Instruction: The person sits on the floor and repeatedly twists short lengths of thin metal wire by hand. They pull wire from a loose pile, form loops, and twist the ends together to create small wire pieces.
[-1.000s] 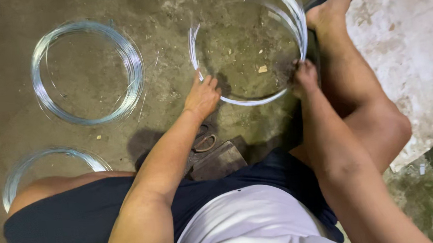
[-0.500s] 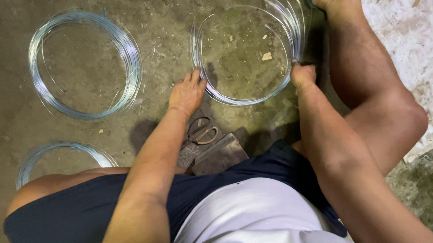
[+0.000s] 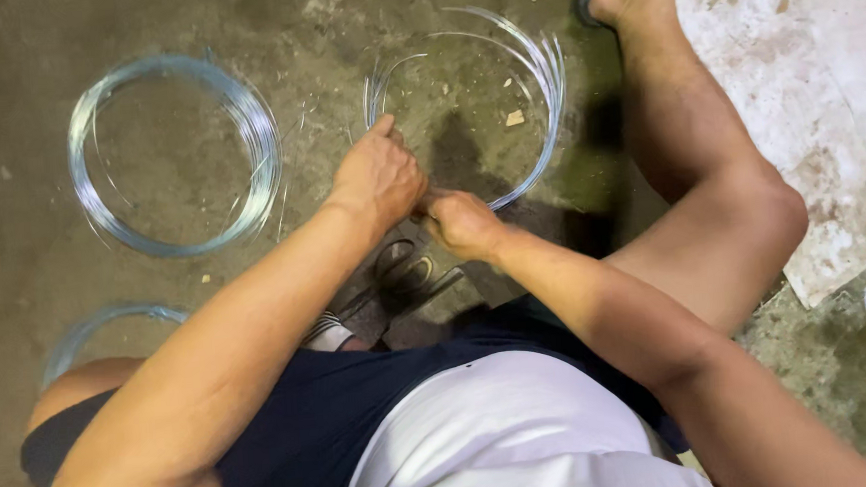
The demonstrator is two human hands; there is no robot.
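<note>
The near edge of a wire coil (image 3: 534, 87), lying on the concrete floor (image 3: 12, 239), is gripped by the left hand (image 3: 381, 176) and right hand (image 3: 462, 222), fingers closed, seemingly pinching the strands together. Scissors (image 3: 405, 270) are seen just below; a second coil (image 3: 172, 154) lies apart

2 spare wire coils (image 3: 175, 154), scissors (image 3: 400, 271)

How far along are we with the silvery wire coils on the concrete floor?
Two round silvery wire coils look finished: one lies at upper left, another at lower left, partly hidden by a knee. In hand: the loose silvery wire hoop, left hand and right hand together at its near edge. Its strands still splay apart, unbound.
</note>
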